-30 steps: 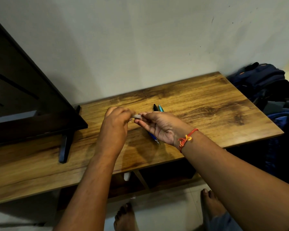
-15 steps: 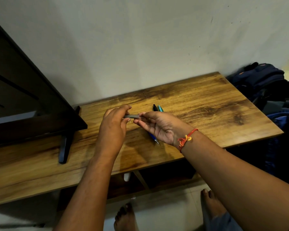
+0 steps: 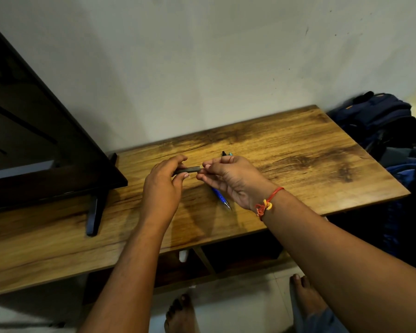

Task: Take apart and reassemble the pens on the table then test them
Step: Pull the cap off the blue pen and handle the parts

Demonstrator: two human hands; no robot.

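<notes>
A dark grey pen (image 3: 189,169) is held level above the wooden table (image 3: 298,150), between both hands. My left hand (image 3: 163,188) pinches its left end between thumb and fingers. My right hand (image 3: 231,179) grips its right end with the fingertips. A blue pen (image 3: 221,197) lies on the table under my right hand, tip toward me. Behind my right hand the ends of a black pen (image 3: 223,153) and a teal pen (image 3: 230,154) show; the rest of them is hidden.
A dark TV on a black stand (image 3: 95,212) fills the table's left side. Blue bags (image 3: 375,116) lie piled to the right of the table. The wall is right behind the table. My bare feet (image 3: 180,313) are on the floor below the front edge.
More of the grey pen shows between my hands than a second ago, as my left fingers slid left along it. Both hands stayed in place above the table.
</notes>
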